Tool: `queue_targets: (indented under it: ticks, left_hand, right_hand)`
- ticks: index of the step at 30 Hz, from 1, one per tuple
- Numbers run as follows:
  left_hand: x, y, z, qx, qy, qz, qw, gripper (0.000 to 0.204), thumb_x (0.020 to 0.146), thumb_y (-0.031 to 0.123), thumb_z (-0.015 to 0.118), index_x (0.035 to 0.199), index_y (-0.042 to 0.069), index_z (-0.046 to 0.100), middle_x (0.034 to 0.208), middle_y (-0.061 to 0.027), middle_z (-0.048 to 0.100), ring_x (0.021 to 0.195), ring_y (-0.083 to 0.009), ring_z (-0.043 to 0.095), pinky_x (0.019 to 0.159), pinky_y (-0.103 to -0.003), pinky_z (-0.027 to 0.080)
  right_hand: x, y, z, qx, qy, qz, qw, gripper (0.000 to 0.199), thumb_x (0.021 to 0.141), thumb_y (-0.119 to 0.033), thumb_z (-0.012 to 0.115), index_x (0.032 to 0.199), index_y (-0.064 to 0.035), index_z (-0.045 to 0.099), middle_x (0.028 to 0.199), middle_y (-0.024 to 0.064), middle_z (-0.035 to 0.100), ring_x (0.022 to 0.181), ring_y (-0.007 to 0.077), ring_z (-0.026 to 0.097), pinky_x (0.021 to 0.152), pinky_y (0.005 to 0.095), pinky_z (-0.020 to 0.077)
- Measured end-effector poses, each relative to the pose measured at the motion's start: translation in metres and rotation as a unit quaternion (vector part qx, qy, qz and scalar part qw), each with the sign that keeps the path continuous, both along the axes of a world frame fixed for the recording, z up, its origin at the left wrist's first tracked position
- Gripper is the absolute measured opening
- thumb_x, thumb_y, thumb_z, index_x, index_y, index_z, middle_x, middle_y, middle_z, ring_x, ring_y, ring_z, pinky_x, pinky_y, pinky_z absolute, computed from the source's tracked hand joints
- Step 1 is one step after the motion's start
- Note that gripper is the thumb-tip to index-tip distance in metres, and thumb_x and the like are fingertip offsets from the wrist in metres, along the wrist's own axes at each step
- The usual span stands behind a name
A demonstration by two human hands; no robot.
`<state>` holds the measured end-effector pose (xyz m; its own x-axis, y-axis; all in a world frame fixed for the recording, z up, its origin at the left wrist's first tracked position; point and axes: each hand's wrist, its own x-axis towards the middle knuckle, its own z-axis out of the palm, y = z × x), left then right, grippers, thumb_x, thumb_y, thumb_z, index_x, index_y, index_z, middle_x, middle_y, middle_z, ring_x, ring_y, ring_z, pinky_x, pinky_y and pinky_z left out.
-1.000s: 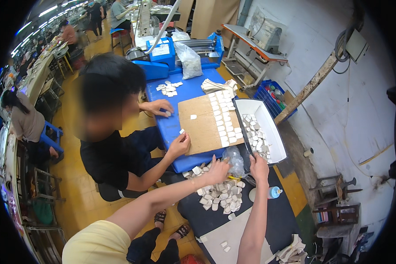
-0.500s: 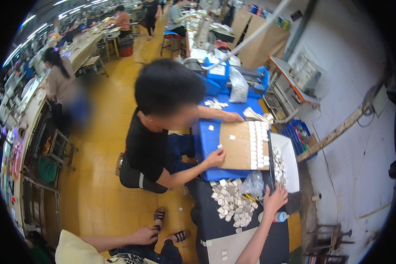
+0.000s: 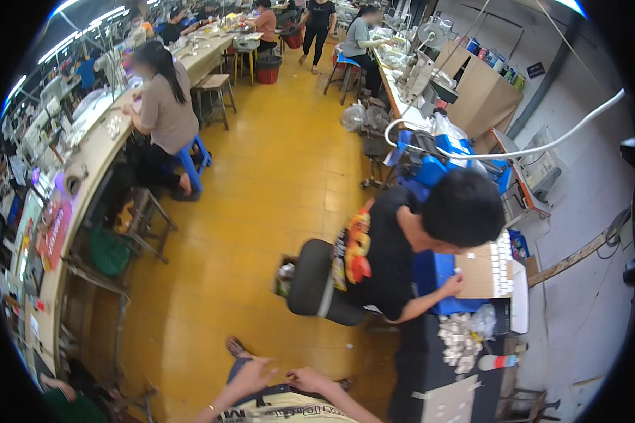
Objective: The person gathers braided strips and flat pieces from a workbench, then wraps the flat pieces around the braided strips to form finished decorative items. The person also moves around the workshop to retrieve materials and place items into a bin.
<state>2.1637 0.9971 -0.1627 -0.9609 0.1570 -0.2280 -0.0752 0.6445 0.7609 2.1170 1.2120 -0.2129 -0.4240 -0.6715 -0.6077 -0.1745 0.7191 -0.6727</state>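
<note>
My left hand (image 3: 252, 378) is above my lap, fingers stretched out and apart, with nothing in it. Close to its right, my right hand (image 3: 310, 381) comes in over my lap, its fingers loosely bent and pointing left. No object shows in it. To the right stands a black-covered table (image 3: 416, 363). On it lie a heap of small whitish pieces (image 3: 460, 342), a clear plastic bag (image 3: 482, 321), a bottle with a red and blue end (image 3: 501, 362) and a taped-down pale sheet (image 3: 450, 403). Neither hand touches these.
A co-worker in black (image 3: 388, 254) sits ahead on the right, one hand at a brown board (image 3: 478, 271) bearing rows of white pieces. A white tray (image 3: 519, 299) stands beside it. On the left, a long workbench (image 3: 85, 204) has people and stools along it. Yellow floor (image 3: 254, 211) lies between.
The view has swung left, so the co-worker and table appear farther right. My right hand has left the dark edge by the white tray and come back to my lap. My left hand has risen.
</note>
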Motion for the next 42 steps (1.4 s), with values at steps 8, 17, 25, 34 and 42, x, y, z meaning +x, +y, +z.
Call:
queue_targets:
  ticks: [8, 17, 25, 34, 42]
  left_hand:
    - [-0.053, -0.183, 0.122, 0.103, -0.176, -0.151, 0.967, 0.026, 0.088, 0.032, 0.065, 0.098, 0.009, 0.072, 0.091, -0.0108, 0.07, 0.082, -0.0241, 0.067, 0.076, -0.036, 0.053]
    - [-0.219, -0.266, 0.083, 0.109, -0.187, -0.258, 0.942, 0.024, 0.091, 0.015, 0.056, 0.108, 0.004, 0.069, 0.101, -0.0133, 0.069, 0.092, -0.0266, 0.064, 0.083, -0.035, 0.051]
    - [-0.478, -0.273, 0.104, 0.026, -0.071, -0.441, 0.894, 0.027, 0.093, 0.019, 0.051, 0.097, -0.004, 0.063, 0.097, -0.0215, 0.064, 0.095, -0.0356, 0.062, 0.083, -0.04, 0.05]
    - [-0.735, -0.268, 0.088, 0.008, -0.03, -0.595, 0.803, 0.02, 0.09, 0.016, 0.051, 0.093, -0.001, 0.061, 0.093, -0.0186, 0.062, 0.086, -0.037, 0.064, 0.072, -0.044, 0.052]
    - [-0.909, -0.223, 0.096, -0.05, -0.07, -0.639, 0.765, 0.023, 0.092, 0.023, 0.05, 0.092, 0.004, 0.062, 0.094, -0.0162, 0.064, 0.09, -0.034, 0.064, 0.076, -0.043, 0.05]
  right_hand:
    - [-0.169, -0.144, 0.053, 0.068, 0.255, -0.109, 0.958, 0.035, 0.089, -0.036, 0.058, 0.107, -0.0065, 0.065, 0.099, 0.0184, 0.068, 0.094, 0.0362, 0.066, 0.082, 0.0504, 0.0509]
    - [-0.314, -0.193, 0.052, 0.175, 0.125, -0.145, 0.966, 0.04, 0.088, -0.037, 0.061, 0.117, -0.0093, 0.063, 0.111, 0.018, 0.067, 0.105, 0.034, 0.063, 0.09, 0.0472, 0.0495]
    - [-0.545, -0.211, 0.072, 0.141, 0.213, -0.228, 0.94, 0.041, 0.089, -0.036, 0.059, 0.117, -0.0067, 0.063, 0.108, 0.0206, 0.067, 0.103, 0.0378, 0.063, 0.087, 0.0478, 0.0504]
    - [-0.75, -0.116, 0.132, 0.119, 0.253, -0.429, 0.859, 0.043, 0.09, -0.036, 0.059, 0.121, -0.0058, 0.061, 0.105, 0.019, 0.069, 0.102, 0.0349, 0.064, 0.09, 0.0426, 0.0501]
    - [-0.882, -0.135, 0.083, 0.088, 0.152, -0.444, 0.879, 0.044, 0.09, -0.035, 0.059, 0.123, -0.0066, 0.06, 0.115, 0.0204, 0.065, 0.108, 0.0359, 0.062, 0.095, 0.0417, 0.0484]
